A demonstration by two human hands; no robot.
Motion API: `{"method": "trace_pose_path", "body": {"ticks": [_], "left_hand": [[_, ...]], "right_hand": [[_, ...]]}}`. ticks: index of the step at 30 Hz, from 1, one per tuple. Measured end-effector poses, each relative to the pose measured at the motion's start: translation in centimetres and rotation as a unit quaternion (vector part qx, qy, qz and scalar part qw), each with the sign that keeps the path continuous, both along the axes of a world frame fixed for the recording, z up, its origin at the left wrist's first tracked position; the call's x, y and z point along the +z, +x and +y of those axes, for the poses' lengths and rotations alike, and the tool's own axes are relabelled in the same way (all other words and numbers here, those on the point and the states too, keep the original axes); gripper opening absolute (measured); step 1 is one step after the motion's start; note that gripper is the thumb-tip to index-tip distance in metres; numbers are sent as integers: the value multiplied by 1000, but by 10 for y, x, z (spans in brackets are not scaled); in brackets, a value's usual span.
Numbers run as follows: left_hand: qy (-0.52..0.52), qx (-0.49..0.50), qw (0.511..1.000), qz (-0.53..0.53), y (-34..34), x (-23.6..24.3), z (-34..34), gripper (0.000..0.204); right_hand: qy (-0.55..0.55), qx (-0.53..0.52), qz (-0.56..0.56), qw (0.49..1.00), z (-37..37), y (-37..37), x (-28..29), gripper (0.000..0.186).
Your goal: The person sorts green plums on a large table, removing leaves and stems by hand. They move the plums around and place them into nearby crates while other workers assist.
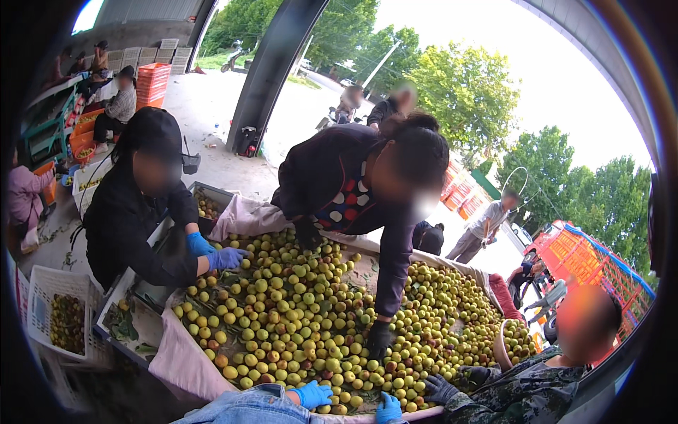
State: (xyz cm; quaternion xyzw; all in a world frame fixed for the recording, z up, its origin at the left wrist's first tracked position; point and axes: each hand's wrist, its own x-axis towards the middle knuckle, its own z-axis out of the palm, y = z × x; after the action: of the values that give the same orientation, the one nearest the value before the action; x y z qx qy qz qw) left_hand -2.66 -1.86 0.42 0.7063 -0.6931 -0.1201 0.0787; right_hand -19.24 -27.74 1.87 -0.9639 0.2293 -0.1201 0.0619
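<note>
Many round, yellow-green fruit (296,311) lie heaped across a desk (364,272), with no long axis to speak of. At its near edge, the left hand (312,394), blue-gloved, is the further in, fingers loosely spread against fruit just ahead; the right hand (388,408), likewise gloved, sits beside fruit, partly cropped, so whether its fingers pinch any cannot be told. Pink cloth (187,364) drapes the rim. Around, left to right: a white crate (40,300), a dark-clad co-worker (145,212), another leaning across (339,169), a camouflage sleeve (508,396) and, beyond, an orange truck (579,254).
</note>
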Motion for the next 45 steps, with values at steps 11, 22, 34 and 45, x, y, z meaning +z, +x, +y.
{"method": "trace_pose_path", "body": {"ticks": [11, 22, 34, 45], "left_hand": [[-16, 163, 983, -78, 25, -4, 54, 31], [-20, 71, 997, -2, 32, -17, 36, 53], [-210, 411, 886, 37, 91, -14, 67, 54], [-166, 253, 944, 134, 95, -20, -34, 32]], "right_hand": [[51, -29, 37, 998, 38, 4, 13, 37], [68, 59, -7, 996, 26, 14, 21, 35], [113, 79, -53, 989, 33, 12, 36, 33], [116, 81, -10, 990, 31, 15, 38, 31]]}}
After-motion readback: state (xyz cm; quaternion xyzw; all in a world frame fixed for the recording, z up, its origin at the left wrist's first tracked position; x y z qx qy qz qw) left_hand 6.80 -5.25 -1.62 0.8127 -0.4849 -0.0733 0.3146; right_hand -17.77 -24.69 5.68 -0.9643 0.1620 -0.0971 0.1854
